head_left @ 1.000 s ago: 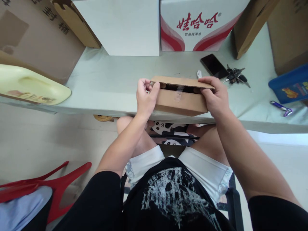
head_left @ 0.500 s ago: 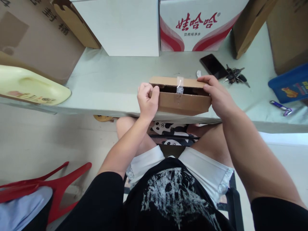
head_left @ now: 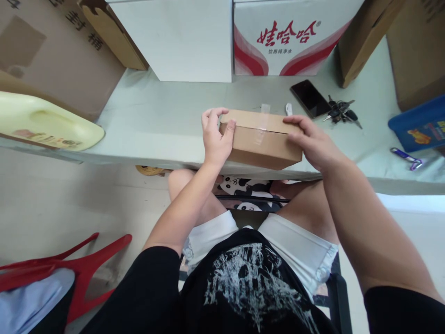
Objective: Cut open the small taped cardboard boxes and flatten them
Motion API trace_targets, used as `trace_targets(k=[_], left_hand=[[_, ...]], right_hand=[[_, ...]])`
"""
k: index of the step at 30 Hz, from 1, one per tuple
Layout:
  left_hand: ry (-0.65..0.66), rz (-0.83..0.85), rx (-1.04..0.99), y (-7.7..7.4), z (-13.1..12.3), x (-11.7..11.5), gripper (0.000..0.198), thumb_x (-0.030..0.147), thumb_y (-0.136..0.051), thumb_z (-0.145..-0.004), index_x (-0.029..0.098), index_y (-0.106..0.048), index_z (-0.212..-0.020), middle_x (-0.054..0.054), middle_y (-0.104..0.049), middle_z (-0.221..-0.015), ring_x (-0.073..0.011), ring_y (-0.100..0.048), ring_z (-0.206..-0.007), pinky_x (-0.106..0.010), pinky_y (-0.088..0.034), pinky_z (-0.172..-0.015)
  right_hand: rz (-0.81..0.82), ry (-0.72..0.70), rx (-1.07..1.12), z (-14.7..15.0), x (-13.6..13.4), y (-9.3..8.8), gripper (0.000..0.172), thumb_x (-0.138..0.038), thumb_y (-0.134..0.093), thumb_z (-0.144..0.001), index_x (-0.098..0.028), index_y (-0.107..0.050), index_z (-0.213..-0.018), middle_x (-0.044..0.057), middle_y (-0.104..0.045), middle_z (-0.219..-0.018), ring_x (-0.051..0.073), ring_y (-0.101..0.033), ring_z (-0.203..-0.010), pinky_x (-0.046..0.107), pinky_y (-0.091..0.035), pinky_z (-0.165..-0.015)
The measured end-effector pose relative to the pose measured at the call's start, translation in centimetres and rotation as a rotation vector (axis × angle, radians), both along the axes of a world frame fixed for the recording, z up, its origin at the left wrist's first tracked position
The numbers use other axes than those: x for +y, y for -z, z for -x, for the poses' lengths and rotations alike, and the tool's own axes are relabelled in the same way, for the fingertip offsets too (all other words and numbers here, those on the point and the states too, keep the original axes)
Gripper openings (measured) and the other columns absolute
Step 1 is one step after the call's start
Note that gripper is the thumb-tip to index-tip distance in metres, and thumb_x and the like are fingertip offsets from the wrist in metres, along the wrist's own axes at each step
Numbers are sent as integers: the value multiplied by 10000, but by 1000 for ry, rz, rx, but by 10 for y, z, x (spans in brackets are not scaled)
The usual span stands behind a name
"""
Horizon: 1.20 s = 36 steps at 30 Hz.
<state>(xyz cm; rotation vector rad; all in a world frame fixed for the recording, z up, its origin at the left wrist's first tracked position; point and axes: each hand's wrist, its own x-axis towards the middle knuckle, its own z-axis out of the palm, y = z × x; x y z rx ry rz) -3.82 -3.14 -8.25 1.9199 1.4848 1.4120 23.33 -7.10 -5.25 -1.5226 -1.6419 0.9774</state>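
A small brown cardboard box (head_left: 266, 147) is at the front edge of the table, its top flaps meeting in a narrow seam. A strip of clear tape (head_left: 263, 121) crosses that seam near the middle. My left hand (head_left: 217, 137) grips the box's left end, thumb on the near side and fingers over the far side. At the right end my right hand (head_left: 313, 139) holds the box in the same way, thumb in front and fingers on top. The contents are hidden.
Behind the box lie a small white object (head_left: 289, 109), a phone (head_left: 310, 98) and a bunch of keys (head_left: 342, 111). A purple-handled tool (head_left: 406, 157) lies at right by a blue container (head_left: 419, 123). Large cartons (head_left: 194, 41) line the back; a yellow jug (head_left: 48, 123) lies left.
The gap between the box's top flaps has closed, and the tape now lies across the seam. Both hands have stayed at the box's ends, shifting slightly.
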Motion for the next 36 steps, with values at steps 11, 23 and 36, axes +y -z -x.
trace_targets(k=[11, 23, 36], left_hand=[[42, 228, 110, -19, -7, 23, 201, 57, -621, -859, 233, -661, -947, -86, -650, -1174, -251, -655, -1106, -463, -553, -1048], [533, -146, 536, -45, 4, -26, 287, 142, -587, -752, 268, -732, -965, -75, -689, -1198, -306, -641, -1133, -536, -531, -998], [595, 108, 593, -64, -21, 18, 538, 147, -530, -821, 243, -691, -1325, -63, -704, -1387, -313, -648, -1297, -496, -483, -1154]], right_hand=[[-104, 87, 22, 6, -3, 20, 426, -440, -656, -843, -355, -641, -1261, 27, -614, -1434, 319, -534, -1400, 566, -355, -1276], [-84, 81, 22, 6, -4, 16, 433, -474, -659, -859, -349, -644, -1274, 53, -625, -1388, 326, -564, -1336, 574, -392, -1249], [-147, 59, -49, 9, -6, 9, 484, -459, -697, -827, -338, -628, -1291, 94, -573, -1432, 356, -500, -1407, 585, -357, -1274]])
